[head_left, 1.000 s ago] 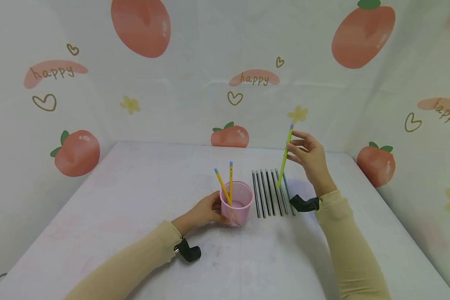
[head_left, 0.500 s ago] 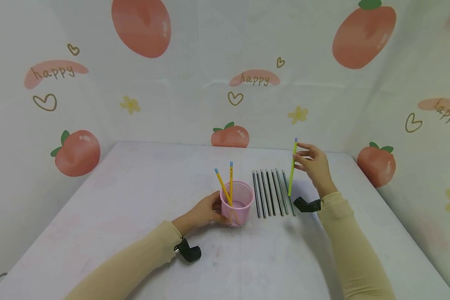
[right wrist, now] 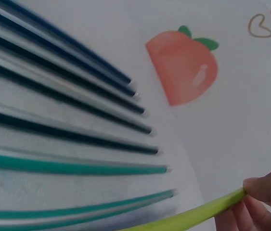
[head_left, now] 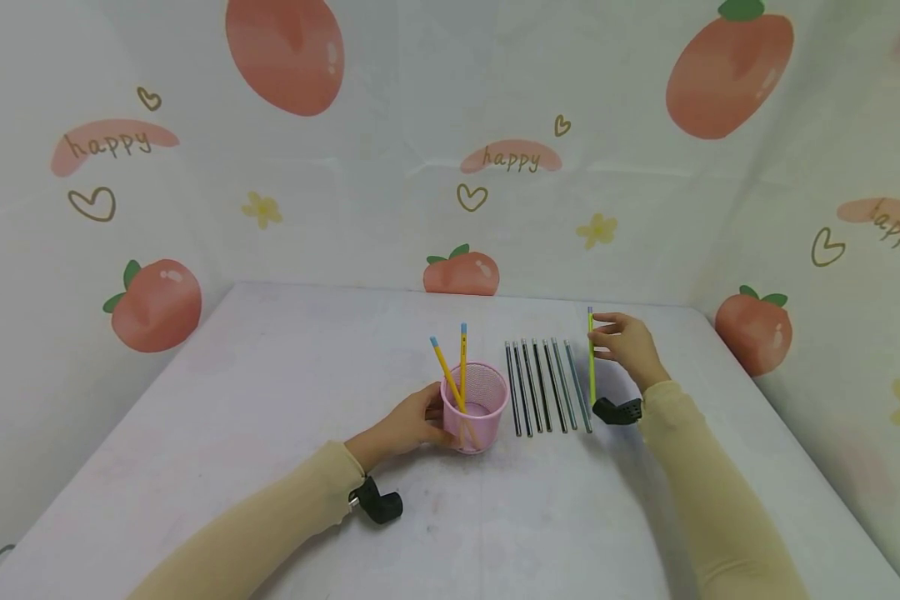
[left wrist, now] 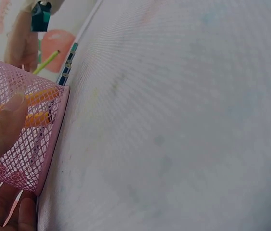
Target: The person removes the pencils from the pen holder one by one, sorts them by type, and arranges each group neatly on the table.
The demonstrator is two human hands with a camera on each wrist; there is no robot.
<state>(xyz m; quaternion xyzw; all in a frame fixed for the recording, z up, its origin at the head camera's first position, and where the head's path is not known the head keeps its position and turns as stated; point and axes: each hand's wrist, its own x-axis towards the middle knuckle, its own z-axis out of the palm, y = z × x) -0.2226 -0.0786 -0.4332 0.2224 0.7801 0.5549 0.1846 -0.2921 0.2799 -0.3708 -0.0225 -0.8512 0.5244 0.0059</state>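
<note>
A pink mesh pen cup (head_left: 474, 429) stands on the table, and my left hand (head_left: 408, 425) holds it from its left side, thumb and fingers around the wall. Two yellow pencils (head_left: 462, 354) with blue ends lean inside the cup; their lower parts show through the mesh in the left wrist view. My right hand (head_left: 628, 346) pinches a yellow-green pencil (head_left: 592, 367) near its purple upper end. That pencil is just right of a row of several dark and teal pencils (head_left: 546, 387) lying side by side. The black wrist camera covers its lower tip in the head view.
The white table (head_left: 330, 350) meets a printed backdrop at its far edge. Black cameras sit on both wrists, the left one (head_left: 378, 502) just above the tabletop. The pencil row lies directly right of the cup.
The yellow-green pencil has come down and right with my right hand, from over the row to its right side. My left hand and the cup have stayed in place.
</note>
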